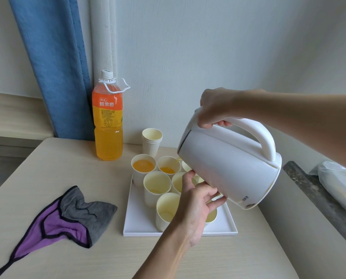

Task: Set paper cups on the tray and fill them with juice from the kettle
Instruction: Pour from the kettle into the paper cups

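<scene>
On the pale wood-grain table (67,248), a purple-and-grey cloth (71,218) lies left of the white tray (131,224), where paper cups (157,184) stand clustered. Over the tray's right side the kettle (228,166) is tipped nearly level, lid end left, base right, spout down-left above a part-filled cup (168,168); the left hand (196,206) props its underside with thumb and fingertips, while the right hand (214,107) wraps its handle. Behind stand stacked cups (152,141), a juice bottle (107,121), a blue curtain (55,67) and a pale wall (208,47).

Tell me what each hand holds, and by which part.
The right hand grips the kettle by the front of its handle; the left hand presses fingertips against its lower side.
</scene>
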`<state>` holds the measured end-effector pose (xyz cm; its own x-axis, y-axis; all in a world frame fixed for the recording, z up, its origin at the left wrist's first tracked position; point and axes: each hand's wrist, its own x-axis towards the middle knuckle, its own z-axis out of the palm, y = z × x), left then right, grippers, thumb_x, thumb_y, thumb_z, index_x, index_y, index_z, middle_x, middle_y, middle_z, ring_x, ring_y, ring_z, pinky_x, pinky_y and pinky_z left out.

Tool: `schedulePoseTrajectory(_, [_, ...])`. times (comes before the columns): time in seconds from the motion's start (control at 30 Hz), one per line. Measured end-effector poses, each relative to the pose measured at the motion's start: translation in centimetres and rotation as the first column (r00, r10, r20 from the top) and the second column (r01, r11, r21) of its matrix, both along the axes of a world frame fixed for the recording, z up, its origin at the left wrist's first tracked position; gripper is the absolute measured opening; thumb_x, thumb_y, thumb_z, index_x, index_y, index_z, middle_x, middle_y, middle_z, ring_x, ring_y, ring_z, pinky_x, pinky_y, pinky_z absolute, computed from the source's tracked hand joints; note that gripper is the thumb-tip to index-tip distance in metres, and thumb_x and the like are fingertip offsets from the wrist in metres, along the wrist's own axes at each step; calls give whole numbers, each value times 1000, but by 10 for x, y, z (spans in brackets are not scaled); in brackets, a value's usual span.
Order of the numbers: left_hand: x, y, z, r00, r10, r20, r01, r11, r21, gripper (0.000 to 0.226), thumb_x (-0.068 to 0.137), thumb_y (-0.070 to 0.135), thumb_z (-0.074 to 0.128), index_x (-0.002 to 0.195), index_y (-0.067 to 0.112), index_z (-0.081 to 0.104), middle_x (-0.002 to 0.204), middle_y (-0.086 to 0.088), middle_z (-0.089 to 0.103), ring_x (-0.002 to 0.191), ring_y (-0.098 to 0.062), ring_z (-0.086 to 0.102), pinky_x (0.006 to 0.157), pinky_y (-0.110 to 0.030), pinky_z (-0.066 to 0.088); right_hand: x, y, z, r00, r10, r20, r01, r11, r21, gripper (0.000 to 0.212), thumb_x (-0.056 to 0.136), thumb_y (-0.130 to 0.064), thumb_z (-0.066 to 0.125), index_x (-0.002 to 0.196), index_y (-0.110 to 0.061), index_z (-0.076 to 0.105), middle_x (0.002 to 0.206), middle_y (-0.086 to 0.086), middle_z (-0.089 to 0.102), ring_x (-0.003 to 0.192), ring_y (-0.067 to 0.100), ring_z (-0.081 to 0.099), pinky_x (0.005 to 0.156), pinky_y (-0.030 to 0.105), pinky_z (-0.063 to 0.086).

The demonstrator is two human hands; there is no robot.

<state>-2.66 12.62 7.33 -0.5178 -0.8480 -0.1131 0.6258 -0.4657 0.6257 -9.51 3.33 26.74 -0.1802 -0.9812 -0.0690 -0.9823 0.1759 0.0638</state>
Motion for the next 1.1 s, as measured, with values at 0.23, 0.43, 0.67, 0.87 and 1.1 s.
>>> schedulePoseTrajectory(0.23, [1, 0, -1, 1000, 4, 25, -5, 1000, 4, 53, 93, -13, 44, 137, 17, 45, 91, -8, 72, 99, -33, 69, 98, -49, 59, 2, -3, -3, 1000, 11, -7, -11, 1000, -8, 8, 63, -5, 60, 66, -9, 54, 55, 7, 53, 46, 23, 49, 54, 24, 41])
schedulePoseTrajectory(0.43, [1, 0, 2, 1000, 17, 24, -17, 1000, 18, 52, 94, -15, 41, 134, 18, 47, 92, -9, 74, 98, -34, 69, 98, -50, 59, 4, -6, -4, 999, 27, -27, -28, 999, -24, 7, 64, -6, 59, 68, -9, 55, 56, 6, 55, 48, 23, 52, 55, 23, 43])
schedulePoseTrajectory(0.67, [1, -1, 3, 1000, 21, 3, -22, 999, 40, 50, 94, -16, 40, 132, 17, 49, 92, -11, 74, 97, -35, 69, 99, -51, 59, 7, -9, -6, 995, 53, -84, -56, 997, -43, 8, 61, -7, 60, 65, -10, 53, 48, 3, 52, 43, 22, 53, 59, 25, 43])
schedulePoseTrajectory(0.87, [0, -1, 2, 1000, 25, -3, -25, 999, 37, 52, 94, -16, 41, 134, 17, 48, 88, -9, 75, 98, -35, 69, 100, -52, 58, 9, -12, -8, 992, 71, -107, -77, 996, -52, 9, 59, -7, 59, 63, -11, 51, 45, 2, 51, 42, 22, 53, 60, 26, 44])
schedulePoseTrajectory(1.1, [0, -3, 0, 999, 21, -29, -20, 999, 42, 55, 91, -14, 43, 137, 16, 47, 89, -10, 74, 100, -37, 69, 101, -53, 57, 12, -13, -8, 989, 87, -117, -93, 994, -49, 9, 60, -7, 59, 61, -11, 51, 46, 2, 50, 43, 22, 52, 60, 25, 43])
